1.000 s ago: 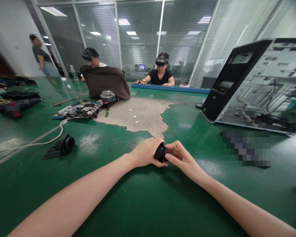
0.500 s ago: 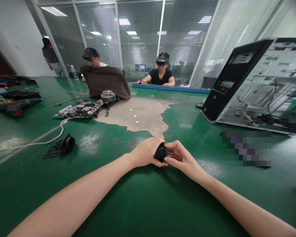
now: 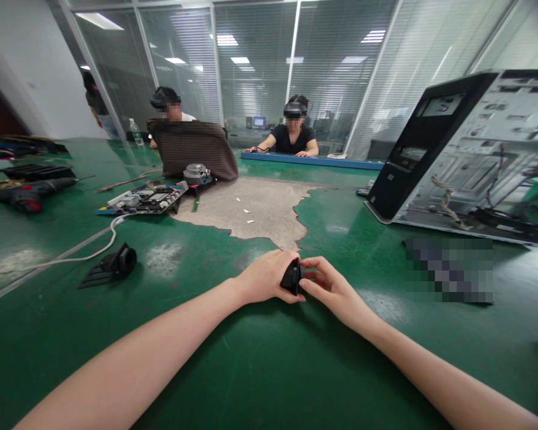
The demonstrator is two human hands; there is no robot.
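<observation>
Left fingers: clamped on black part
Right fingers: at its right end, cannot tell whether clamped
Other part: on table, left of fingers
Case: open-sided, right of fingers

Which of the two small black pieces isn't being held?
The left one, on the green tabletop near the pale cable, with a flat slatted part; the other black piece is held between the left hand and right hand.

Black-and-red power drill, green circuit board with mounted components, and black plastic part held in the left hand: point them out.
Power drill (image 3: 32, 194), head view, body.
Circuit board (image 3: 155, 200), head view, upper face.
Black part (image 3: 290, 278), head view, side.
</observation>
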